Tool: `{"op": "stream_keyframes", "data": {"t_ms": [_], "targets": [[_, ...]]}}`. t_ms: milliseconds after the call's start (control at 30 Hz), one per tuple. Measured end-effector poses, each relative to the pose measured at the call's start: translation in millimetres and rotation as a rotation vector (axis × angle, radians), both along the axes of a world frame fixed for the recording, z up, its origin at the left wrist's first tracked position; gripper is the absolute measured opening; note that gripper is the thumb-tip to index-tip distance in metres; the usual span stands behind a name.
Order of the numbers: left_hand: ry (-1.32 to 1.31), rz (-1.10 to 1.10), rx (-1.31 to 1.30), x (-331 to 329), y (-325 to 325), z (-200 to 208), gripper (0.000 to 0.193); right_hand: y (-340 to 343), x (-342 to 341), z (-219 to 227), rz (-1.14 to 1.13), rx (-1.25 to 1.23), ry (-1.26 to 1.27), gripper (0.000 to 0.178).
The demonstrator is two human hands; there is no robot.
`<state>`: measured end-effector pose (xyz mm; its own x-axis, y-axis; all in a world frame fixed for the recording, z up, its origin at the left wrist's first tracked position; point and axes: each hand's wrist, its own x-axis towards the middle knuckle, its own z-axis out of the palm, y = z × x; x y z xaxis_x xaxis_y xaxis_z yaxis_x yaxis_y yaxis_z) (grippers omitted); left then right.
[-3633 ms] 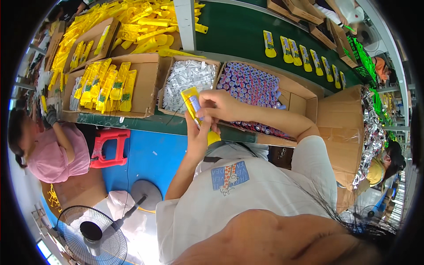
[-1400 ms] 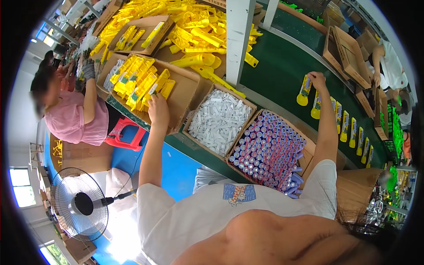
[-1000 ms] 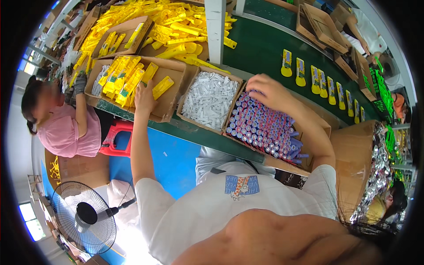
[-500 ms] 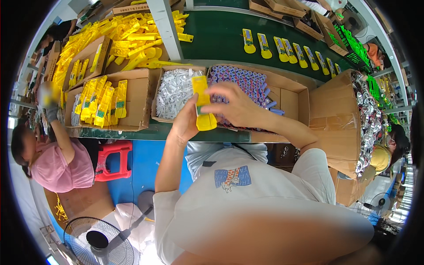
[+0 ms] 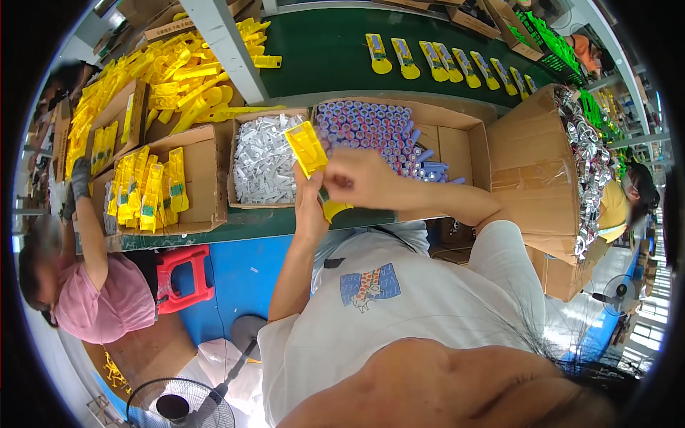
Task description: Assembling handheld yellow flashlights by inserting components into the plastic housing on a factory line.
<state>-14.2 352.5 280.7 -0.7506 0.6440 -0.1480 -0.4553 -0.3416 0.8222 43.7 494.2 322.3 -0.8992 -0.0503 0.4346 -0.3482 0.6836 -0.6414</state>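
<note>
My left hand [image 5: 310,207] grips a yellow plastic casing [image 5: 306,145] from below, its hollow side up and its upper end tilted left. A bit of green circuit board shows on the casing between my hands. Across its middle lies my right hand [image 5: 360,178], fingers curled in; whatever they hold is hidden. Just beyond the casing stands a carton of small white-grey parts [image 5: 260,160]. To its right, near my right hand, a carton holds many purple battery cells [image 5: 367,125].
Left, a carton [image 5: 207,143] holds yellow casings with green boards; a yellow pile [image 5: 185,64] lies behind. A row of yellow pieces [image 5: 432,60] crosses the green bench. Right stands a tall carton [image 5: 531,171] of metal parts. A gloved co-worker sits left by a red stool [image 5: 185,278].
The casing has tilted left at its top. My right hand's fingers have curled in and come lower over its middle. The view has shifted, and the co-worker's arm has moved.
</note>
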Motion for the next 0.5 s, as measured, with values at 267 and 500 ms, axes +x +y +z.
{"op": "stream_keyframes", "data": {"t_ms": [267, 500], "targets": [[-0.055, -0.15, 0.062, 7.3, -14.6, 7.5, 0.037, 132.7, 58.3, -22.4, -0.33, 0.503, -0.34, 0.025], [-0.004, -0.327, 0.101, 26.1, -10.5, 8.5, 0.049, 172.0, 108.7, -51.8, -0.111, 0.247, -0.61, 0.029]]}}
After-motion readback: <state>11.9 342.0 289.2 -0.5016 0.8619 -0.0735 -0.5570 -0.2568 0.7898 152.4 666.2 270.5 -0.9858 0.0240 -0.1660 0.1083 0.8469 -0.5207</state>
